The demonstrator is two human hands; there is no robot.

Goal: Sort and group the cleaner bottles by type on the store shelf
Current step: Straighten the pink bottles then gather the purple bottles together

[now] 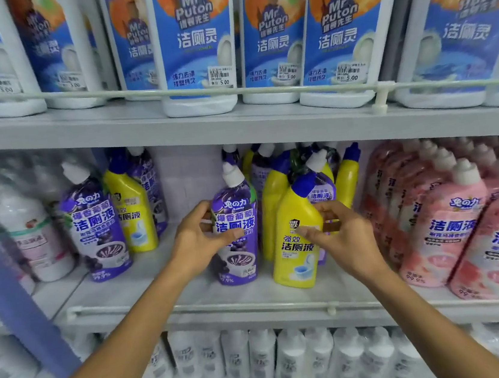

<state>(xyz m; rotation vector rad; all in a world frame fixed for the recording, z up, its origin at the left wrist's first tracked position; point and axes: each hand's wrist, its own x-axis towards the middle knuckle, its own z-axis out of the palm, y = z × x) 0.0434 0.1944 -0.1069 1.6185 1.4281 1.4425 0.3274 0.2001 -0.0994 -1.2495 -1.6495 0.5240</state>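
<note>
- The left hand (199, 242) is bare — slim, with long fingers.
- The right hand (347, 239) is bare too, and of the same slim build.
- The left forearm (121, 361) is uncovered down to the lower edge of the view — long and thin.
- The right forearm (422, 324) looks the same, uncovered down to the edge.

A purple bottle (236, 231), white cap (232, 175), in the left hand (198, 239); yellow bottle (296, 246), blue cap (304, 183), at the right hand (345, 240); pink bottles (453, 220) further right.
</note>
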